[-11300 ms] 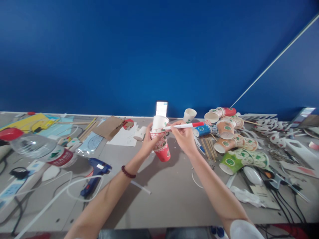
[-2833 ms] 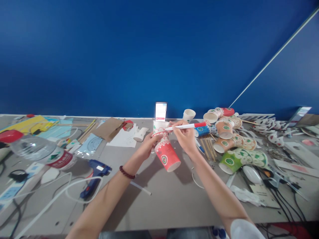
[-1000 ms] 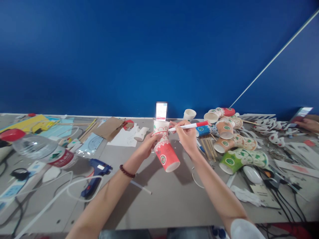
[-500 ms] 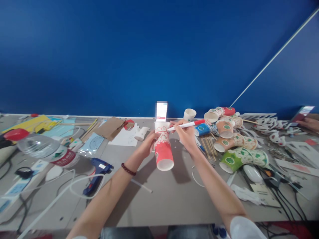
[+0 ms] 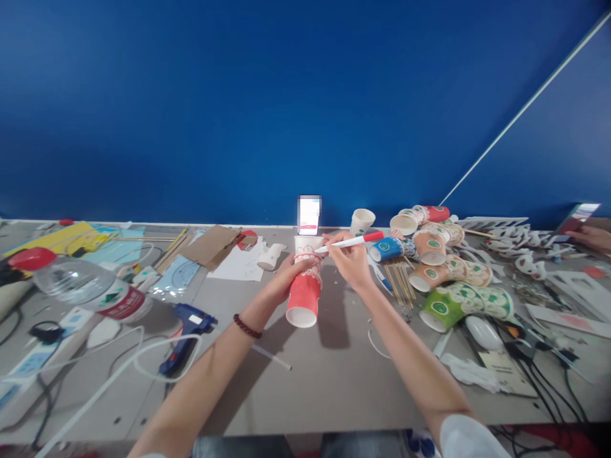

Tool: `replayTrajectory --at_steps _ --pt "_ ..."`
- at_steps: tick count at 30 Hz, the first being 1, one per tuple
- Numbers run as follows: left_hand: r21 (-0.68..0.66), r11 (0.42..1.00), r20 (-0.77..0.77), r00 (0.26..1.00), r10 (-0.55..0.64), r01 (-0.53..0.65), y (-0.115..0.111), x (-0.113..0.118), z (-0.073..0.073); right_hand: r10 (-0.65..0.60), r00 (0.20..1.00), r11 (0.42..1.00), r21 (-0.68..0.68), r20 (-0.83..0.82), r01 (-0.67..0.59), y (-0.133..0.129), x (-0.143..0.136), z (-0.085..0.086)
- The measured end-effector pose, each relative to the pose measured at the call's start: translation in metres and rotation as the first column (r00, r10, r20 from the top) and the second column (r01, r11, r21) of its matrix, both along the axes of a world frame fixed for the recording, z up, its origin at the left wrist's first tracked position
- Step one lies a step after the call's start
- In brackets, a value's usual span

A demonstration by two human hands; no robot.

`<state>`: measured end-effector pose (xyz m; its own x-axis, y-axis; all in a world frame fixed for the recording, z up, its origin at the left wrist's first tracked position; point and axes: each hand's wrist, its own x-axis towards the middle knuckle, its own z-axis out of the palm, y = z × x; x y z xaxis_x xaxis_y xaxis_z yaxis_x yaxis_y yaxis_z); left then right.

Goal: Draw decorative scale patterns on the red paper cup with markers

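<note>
My left hand (image 5: 292, 275) is closed around a stack of joined paper cups (image 5: 304, 299), held tilted above the table. The near cup is red with its open rim toward me; the upper part is white with red scalloped lines. In my right hand (image 5: 351, 259) a red and white marker (image 5: 354, 240) is pinched, its red end pointing right. Its tip is at the white upper part of the cups; whether it touches I cannot tell. Behind them a lit phone (image 5: 309, 215) stands against the blue wall.
Several decorated cups, among them a green cup stack (image 5: 442, 310), lie to the right near bamboo sticks (image 5: 400, 283). Leftward are a glue gun (image 5: 186, 337), a water bottle (image 5: 90, 283), a power strip (image 5: 42, 362) and cardboard (image 5: 210, 247). Another person's hand (image 5: 594, 236) holds a phone at far right.
The cup stack has turned and its near end has swung slightly left. My left thumb lies further across it. The marker and my right hand have shifted a little left.
</note>
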<state>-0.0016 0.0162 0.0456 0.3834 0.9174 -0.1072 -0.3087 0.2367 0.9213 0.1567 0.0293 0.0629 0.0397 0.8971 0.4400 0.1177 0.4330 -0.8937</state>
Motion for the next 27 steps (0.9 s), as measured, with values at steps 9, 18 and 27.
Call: replayTrajectory --at_steps 9,18,27 --pt "-0.053 0.998 0.040 0.999 -0.029 0.031 -0.0014 -0.0007 0.0016 -0.019 0.999 1.000 -0.012 -0.041 0.019 0.0017 -0.0025 -0.0028" --pt "-0.024 0.999 0.012 0.999 -0.033 0.033 -0.0016 -0.0010 0.0059 -0.031 0.995 0.999 -0.020 -0.091 0.029 -0.0015 -0.0024 0.0012" --pt "-0.060 0.998 0.015 1.000 -0.027 0.028 -0.0028 -0.0008 0.0088 -0.039 0.992 0.999 -0.024 -0.121 0.037 0.0011 -0.0004 0.0007"
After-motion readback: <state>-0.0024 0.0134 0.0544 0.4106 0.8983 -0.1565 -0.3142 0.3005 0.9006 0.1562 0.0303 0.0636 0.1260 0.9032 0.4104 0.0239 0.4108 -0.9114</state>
